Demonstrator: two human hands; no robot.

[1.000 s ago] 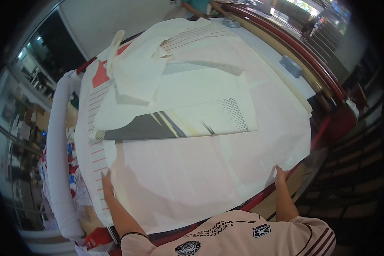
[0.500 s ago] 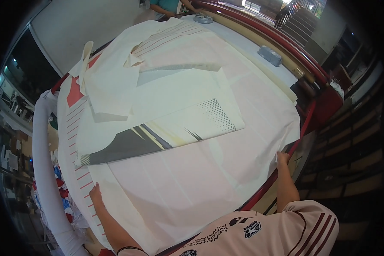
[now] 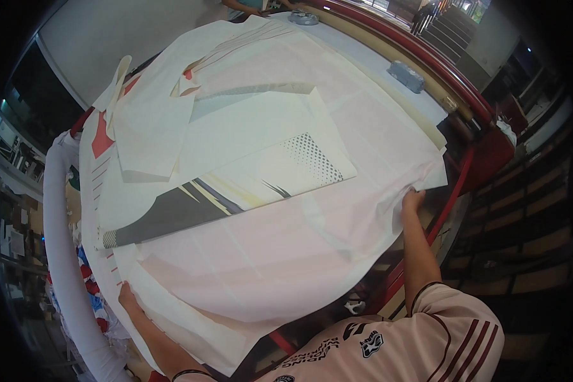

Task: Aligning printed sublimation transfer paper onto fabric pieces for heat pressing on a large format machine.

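Observation:
A large pale pink and white sheet (image 3: 273,267) covers most of the table. My right hand (image 3: 413,200) is closed on the sheet's right edge, and the sheet creases around the fingers. My left hand (image 3: 127,296) is closed on the left margin of the sheet, beside short red lines. A folded strip of the sheet runs from that hand toward my body. On top lies a cut white piece (image 3: 261,197) printed with dark grey, yellow streaks and a dotted end. Behind it, another white piece (image 3: 149,140) lies partly curled up.
A long white roll (image 3: 67,254) stands along the left side. Red bars and a brown roll (image 3: 388,48) border the far right edge, with a grey wrapped bundle (image 3: 405,77) and a grey roundish object (image 3: 303,18). Another person's arm (image 3: 242,7) reaches the far end.
My right hand has moved away from me with the sheet's edge, baring the table's near edge. My left hand has shifted slightly left and down. The sheet and the pieces on it slid left and away.

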